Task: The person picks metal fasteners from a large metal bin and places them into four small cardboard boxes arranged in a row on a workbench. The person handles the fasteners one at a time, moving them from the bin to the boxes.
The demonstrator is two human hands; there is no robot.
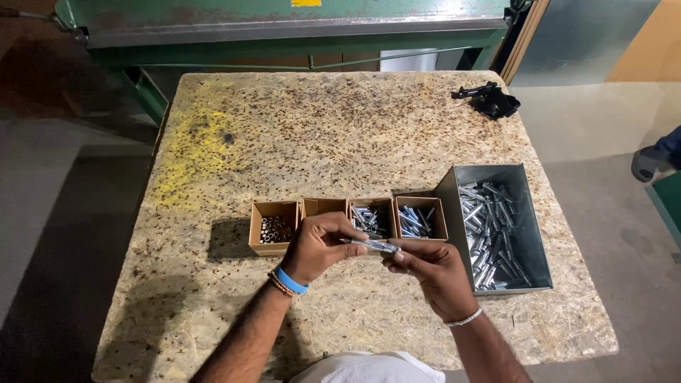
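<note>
My left hand [320, 247] and my right hand [429, 269] meet over the chipboard table [340, 135], both pinching one small silver metal bolt [374, 246] held level between them. Just beyond the hands stand several small cardboard boxes: the left one [274, 225] holds small dark nuts, the one beside it [324, 206] is partly hidden by my left hand, and two more [374, 218] [418, 218] hold silver metal parts. A grey metal bin [500, 227] full of silver bolts sits right of them.
A black tool [489, 99] lies at the table's far right corner. A green machine frame [284, 28] stands behind the table. Another person's shoe [649, 163] shows at the right edge on the floor.
</note>
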